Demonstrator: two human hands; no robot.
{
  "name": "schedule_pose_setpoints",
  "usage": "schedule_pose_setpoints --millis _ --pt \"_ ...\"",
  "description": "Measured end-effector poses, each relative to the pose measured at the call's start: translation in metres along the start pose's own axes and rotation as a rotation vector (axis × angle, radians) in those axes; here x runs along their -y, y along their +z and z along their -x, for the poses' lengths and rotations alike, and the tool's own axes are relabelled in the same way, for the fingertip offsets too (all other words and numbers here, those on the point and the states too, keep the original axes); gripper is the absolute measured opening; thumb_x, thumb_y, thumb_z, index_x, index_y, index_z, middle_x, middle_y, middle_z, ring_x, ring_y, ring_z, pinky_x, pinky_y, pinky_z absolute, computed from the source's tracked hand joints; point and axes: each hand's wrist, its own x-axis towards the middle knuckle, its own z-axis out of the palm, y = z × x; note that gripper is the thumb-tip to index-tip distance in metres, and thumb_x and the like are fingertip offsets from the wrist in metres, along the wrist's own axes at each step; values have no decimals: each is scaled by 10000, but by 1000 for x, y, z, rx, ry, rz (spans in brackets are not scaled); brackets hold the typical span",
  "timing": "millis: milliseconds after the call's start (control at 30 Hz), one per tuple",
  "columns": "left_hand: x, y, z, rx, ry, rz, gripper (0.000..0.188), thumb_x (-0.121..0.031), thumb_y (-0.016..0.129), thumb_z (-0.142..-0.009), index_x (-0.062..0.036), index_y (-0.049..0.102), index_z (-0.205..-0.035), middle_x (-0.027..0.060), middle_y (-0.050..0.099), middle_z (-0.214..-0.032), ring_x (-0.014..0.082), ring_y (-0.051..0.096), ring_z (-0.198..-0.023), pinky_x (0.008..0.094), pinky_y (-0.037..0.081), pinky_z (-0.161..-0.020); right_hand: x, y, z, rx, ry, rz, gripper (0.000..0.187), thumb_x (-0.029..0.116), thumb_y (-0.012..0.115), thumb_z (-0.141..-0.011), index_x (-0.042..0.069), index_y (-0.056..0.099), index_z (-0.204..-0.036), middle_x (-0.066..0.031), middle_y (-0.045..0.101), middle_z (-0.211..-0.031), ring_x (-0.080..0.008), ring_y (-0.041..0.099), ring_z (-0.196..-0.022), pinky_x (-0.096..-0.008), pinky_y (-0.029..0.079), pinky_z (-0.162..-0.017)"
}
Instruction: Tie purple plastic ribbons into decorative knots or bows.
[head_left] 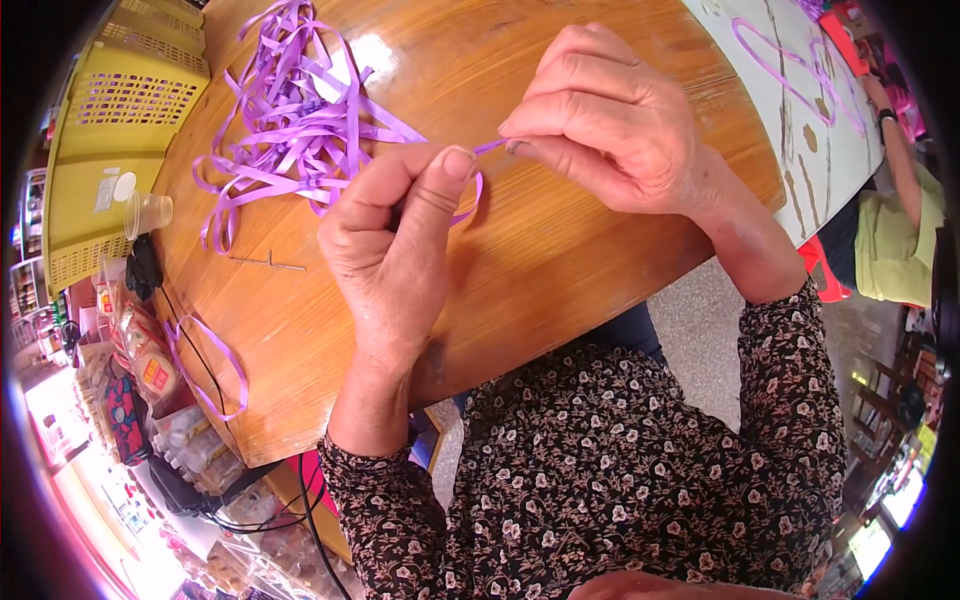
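Note:
A short stretch of purple ribbon (490,146) runs taut between my two hands above the wooden table. My left hand (395,225) pinches one part of it between thumb and curled forefinger; a loop hangs down behind that thumb. Further right, my right hand (610,120) grips the other part between thumb and fingertips, its back turned up. Beyond my left hand lies a tangled heap of purple ribbons (310,130), several with small knots. On the wood left of my left wrist rests a thin metal piece (268,262), like a wire or hook.
A yellow perforated crate (130,110) stands at the left edge beside a clear plastic cup (150,214). One ribbon loop (240,385) lies near the left corner by a black cable. Packages crowd below. At right, a person (900,220) sits by a white table (770,60) with more ribbon.

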Motion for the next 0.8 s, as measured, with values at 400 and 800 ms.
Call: schedule_pose_setpoints --millis 400,800 --pt "-4 -4 -2 18 -99 245 95 -82 612 -875 -7 655 -836 -34 604 -751 20 474 -677 164 375 -614 -4 -6 -2 19 167 -162 392 103 748 -675 13 641 -1041 -81 621 -826 -220 585 -759 -292 471 -659" --pt "-2 -1 3 48 -125 223 76 -74 625 -868 -11 662 -846 -56 567 -714 8 452 -647 157 368 -579 2 -1 0 -7 21 -47 263 111 746 -652 39 667 -893 -48 596 -757 -206 551 -711 -315 422 -627"
